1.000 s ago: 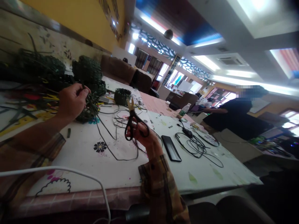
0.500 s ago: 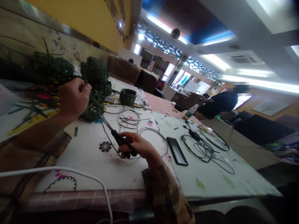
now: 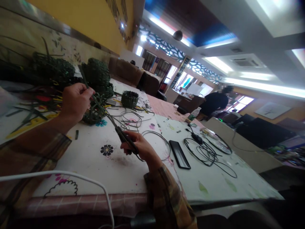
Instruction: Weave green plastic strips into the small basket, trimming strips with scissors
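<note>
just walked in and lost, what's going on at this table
The person's left hand pinches a dark green strip beside an open green weave. The right hand holds black-handled scissors, blades pointing toward the left hand; whether they touch the strip is unclear. A small green basket stands farther back on the table.

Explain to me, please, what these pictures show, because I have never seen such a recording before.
There is no machine here: you see a person's two bare hands. Every picture comes from one camera worn on that person's head, looking forward and down. The left hand pinches a dark green strip. The right hand holds black-handled scissors. On the cloth-covered table, a loosely woven green piece sits by the left hand; farther back stands a small green basket. To the right are a black tray and a bottle.
</note>
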